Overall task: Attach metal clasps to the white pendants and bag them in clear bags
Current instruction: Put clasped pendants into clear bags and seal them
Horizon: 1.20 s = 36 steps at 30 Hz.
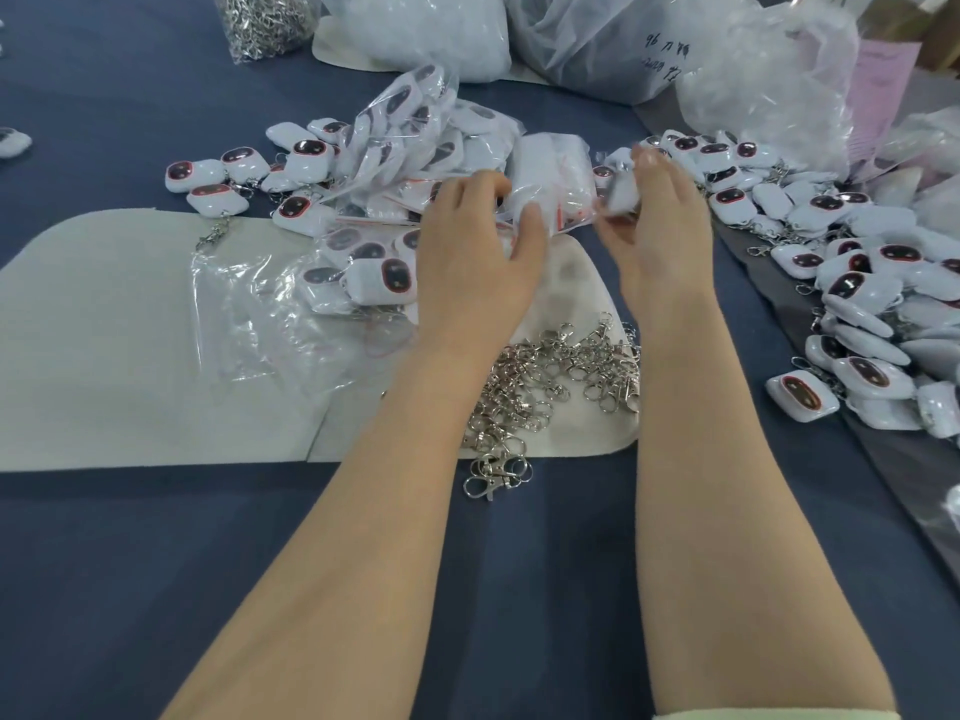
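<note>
My left hand (pixel 475 252) grips a small clear bag (pixel 553 192) with a red zip strip, thumb on its near edge. My right hand (pixel 660 220) pinches a white pendant (pixel 623 192) at the bag's right edge. Whether the pendant is inside the bag I cannot tell. A heap of loose metal clasps (pixel 550 387) lies just below both wrists on a pale mat (pixel 104 330). Unbagged white pendants with dark red-rimmed faces are piled to the right (pixel 857 283). Bagged pendants (pixel 415 148) lie heaped beyond my left hand.
A flat stack of empty clear bags (pixel 249 314) rests on the mat at left. A bag full of clasps (pixel 265 23) and large plastic sacks (pixel 597 39) stand at the far edge. Blue cloth (pixel 156 563) covers the table.
</note>
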Motion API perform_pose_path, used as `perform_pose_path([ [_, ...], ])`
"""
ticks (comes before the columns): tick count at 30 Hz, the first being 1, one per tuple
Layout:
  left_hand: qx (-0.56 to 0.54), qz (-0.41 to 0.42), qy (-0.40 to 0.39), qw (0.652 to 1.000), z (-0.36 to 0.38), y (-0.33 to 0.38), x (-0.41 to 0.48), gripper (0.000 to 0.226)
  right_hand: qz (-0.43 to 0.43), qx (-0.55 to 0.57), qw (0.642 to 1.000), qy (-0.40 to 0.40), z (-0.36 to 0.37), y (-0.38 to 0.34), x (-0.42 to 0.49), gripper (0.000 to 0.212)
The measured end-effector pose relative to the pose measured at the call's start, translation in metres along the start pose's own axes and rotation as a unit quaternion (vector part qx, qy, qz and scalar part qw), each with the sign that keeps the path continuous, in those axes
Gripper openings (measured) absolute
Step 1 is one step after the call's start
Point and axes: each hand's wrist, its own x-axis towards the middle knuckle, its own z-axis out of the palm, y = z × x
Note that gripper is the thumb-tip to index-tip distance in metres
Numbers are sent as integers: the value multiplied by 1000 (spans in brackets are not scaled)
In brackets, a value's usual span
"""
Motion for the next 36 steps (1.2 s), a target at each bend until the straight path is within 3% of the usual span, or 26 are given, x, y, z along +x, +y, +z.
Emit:
perform_pose_path([
  [2,-98,-40,-3,994,-2,6,1,26,48,133,984,-108,16,-5,-6,20],
  [4,-186,-117,-33,975,-2,7,3,26,50,95,981,-159,29,-2,-13,21],
  [8,-339,-216,-38,915,-4,3,8,24,48,43,984,-169,36,5,-19,27],
  [11,-379,-263,-30,887,-6,0,11,20,74,31,979,-188,32,7,-16,28],
  [14,-318,-259,-13,912,-6,-4,12,4,54,-50,976,-206,30,7,-17,27],
  [19,-229,-207,6,951,-8,-1,9,16,26,-116,962,-246,26,6,-19,15],
  [22,-224,-181,-6,958,-11,-1,9,2,20,-117,959,-257,22,4,-18,15],
  [36,-198,-102,-24,974,-8,-2,6,21,-18,-141,961,-238,19,5,-19,10],
])
